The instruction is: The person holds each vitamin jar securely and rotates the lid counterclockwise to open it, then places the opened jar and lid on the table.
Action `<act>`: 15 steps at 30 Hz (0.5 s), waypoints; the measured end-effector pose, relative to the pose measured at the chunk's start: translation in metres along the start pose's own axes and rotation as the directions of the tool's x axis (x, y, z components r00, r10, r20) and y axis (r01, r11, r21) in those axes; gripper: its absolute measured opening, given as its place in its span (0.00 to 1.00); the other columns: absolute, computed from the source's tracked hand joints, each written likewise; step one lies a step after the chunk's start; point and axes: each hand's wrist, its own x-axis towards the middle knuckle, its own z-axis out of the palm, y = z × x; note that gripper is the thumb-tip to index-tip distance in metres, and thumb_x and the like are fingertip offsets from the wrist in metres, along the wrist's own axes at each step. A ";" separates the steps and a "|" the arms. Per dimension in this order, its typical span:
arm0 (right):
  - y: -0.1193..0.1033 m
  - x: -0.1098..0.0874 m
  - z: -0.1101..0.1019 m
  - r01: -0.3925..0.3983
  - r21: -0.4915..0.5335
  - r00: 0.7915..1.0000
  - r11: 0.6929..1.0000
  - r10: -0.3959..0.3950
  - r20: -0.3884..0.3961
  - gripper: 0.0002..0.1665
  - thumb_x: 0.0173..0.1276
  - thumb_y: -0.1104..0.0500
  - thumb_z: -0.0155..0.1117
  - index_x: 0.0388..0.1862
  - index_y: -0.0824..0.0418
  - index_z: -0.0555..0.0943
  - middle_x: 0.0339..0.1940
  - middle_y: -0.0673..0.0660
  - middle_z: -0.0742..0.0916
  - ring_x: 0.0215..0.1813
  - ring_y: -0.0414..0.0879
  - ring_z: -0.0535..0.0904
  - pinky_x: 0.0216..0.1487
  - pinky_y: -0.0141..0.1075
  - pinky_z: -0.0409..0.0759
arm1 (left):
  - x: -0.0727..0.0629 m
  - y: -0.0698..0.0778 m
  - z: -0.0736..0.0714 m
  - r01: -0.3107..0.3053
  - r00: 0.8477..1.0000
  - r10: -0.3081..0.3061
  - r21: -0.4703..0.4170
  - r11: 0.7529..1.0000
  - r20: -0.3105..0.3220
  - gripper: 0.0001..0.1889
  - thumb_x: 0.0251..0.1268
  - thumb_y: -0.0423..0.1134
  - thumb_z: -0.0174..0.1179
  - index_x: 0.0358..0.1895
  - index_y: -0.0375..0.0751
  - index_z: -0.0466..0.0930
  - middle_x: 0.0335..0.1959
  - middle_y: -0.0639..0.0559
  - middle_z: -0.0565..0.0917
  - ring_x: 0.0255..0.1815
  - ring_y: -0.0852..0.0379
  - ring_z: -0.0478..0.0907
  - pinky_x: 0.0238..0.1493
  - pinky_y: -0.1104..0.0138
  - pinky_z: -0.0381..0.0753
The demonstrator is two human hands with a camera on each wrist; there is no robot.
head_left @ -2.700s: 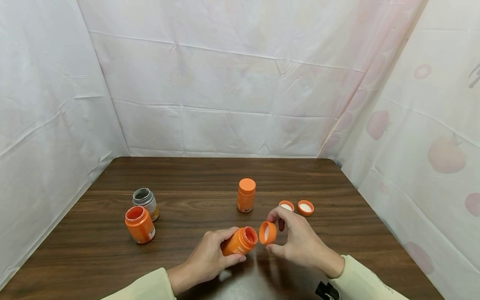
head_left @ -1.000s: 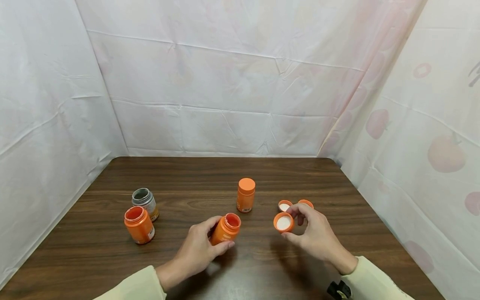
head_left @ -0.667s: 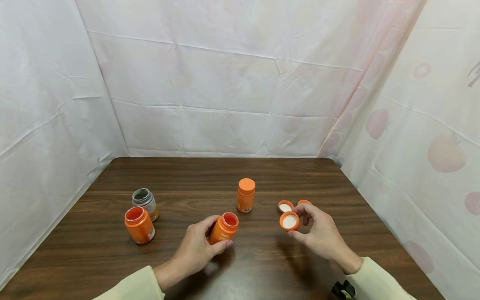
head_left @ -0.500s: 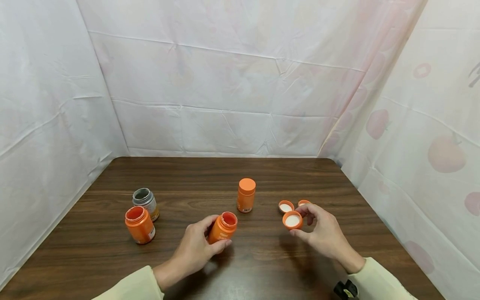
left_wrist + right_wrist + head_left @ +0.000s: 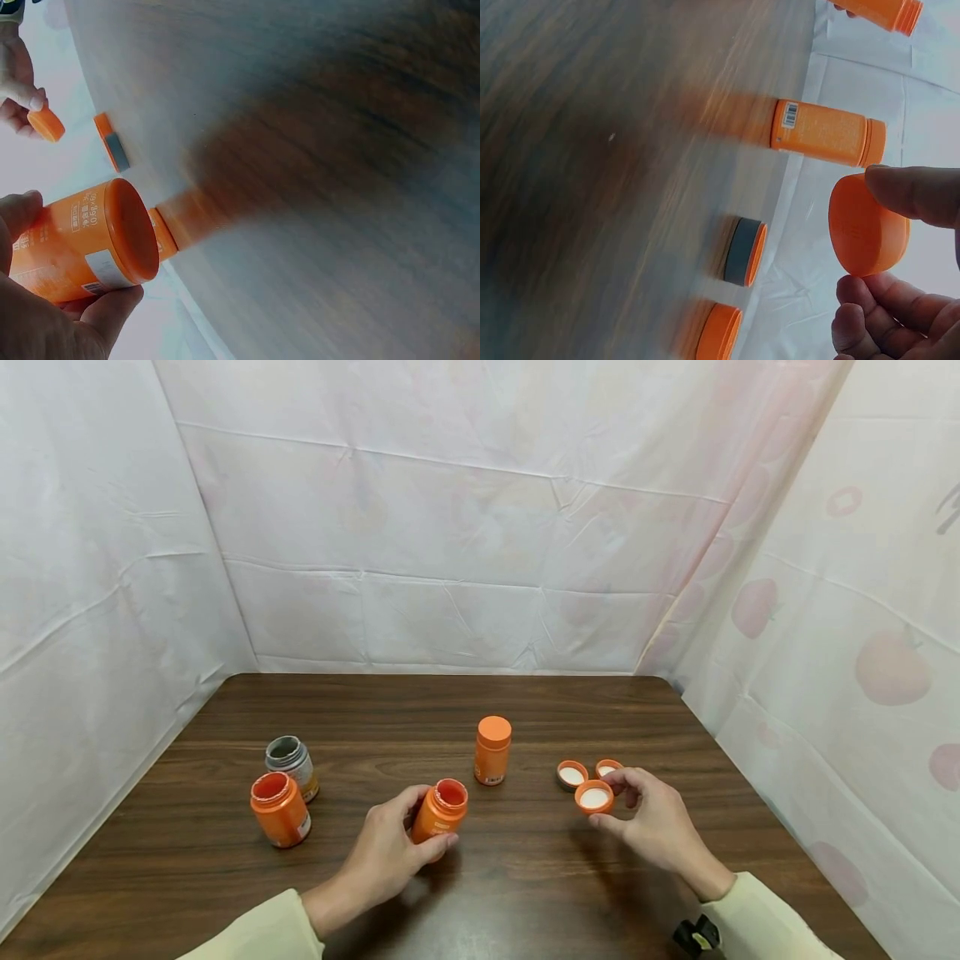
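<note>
My left hand (image 5: 390,843) grips an orange bottle (image 5: 441,810) without its cap, its mouth tilted up and a little to the right. In the left wrist view that bottle (image 5: 82,244) is off the table, its base showing. My right hand (image 5: 660,818) pinches an orange cap (image 5: 595,797) by its edge between thumb and fingers, white liner up. The right wrist view shows the cap (image 5: 866,225) held above the table. Just beyond it lie two more caps, a grey-sided one (image 5: 572,774) and an orange one (image 5: 607,767), the latter partly hidden by the fingers.
A capped orange bottle (image 5: 492,752) stands mid-table. On the left stand an uncapped orange bottle (image 5: 280,810) and, behind it, an uncapped grey bottle (image 5: 292,764). The brown wooden table (image 5: 375,710) is bordered by white cloth (image 5: 450,527) at the back and sides.
My right hand has carried the cap rightward, away from the bottle and toward the two lying caps, turning its liner upward. My left hand has drawn the bottle leftward.
</note>
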 end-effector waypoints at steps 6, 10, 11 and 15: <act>0.009 0.001 -0.001 -0.037 -0.014 0.999 0.999 0.037 0.013 0.28 0.46 0.55 0.89 0.46 0.57 0.84 0.35 0.48 0.85 0.37 0.46 0.74 0.38 0.35 0.71 | 0.001 0.000 -0.001 -0.001 1.000 0.001 0.004 1.000 -0.011 0.27 0.48 0.36 0.83 0.53 0.46 0.82 0.43 0.58 0.87 0.45 0.63 0.84 0.50 0.61 0.83; 0.013 0.003 -0.003 -0.081 -0.020 0.996 0.997 0.081 0.040 0.27 0.48 0.55 0.87 0.46 0.56 0.84 0.35 0.49 0.85 0.37 0.48 0.74 0.38 0.36 0.70 | 0.001 0.000 -0.001 0.001 1.000 -0.001 0.006 1.000 -0.016 0.27 0.47 0.36 0.83 0.53 0.46 0.82 0.43 0.58 0.87 0.44 0.63 0.84 0.50 0.61 0.83; 0.013 0.003 -0.003 -0.090 -0.021 0.995 0.996 0.091 0.049 0.27 0.48 0.55 0.87 0.46 0.56 0.84 0.35 0.49 0.84 0.38 0.49 0.74 0.38 0.36 0.70 | 0.001 0.000 -0.001 0.003 1.000 -0.003 0.005 1.000 -0.016 0.27 0.47 0.36 0.83 0.53 0.46 0.82 0.43 0.58 0.87 0.44 0.63 0.84 0.50 0.61 0.83; 0.017 0.003 -0.004 -0.118 -0.033 0.990 0.992 0.120 0.078 0.27 0.49 0.53 0.86 0.46 0.56 0.84 0.35 0.49 0.84 0.38 0.48 0.73 0.38 0.37 0.69 | 0.000 -0.001 -0.002 0.012 1.000 -0.012 0.003 1.000 -0.021 0.27 0.47 0.36 0.83 0.52 0.46 0.82 0.43 0.58 0.87 0.45 0.63 0.84 0.51 0.61 0.83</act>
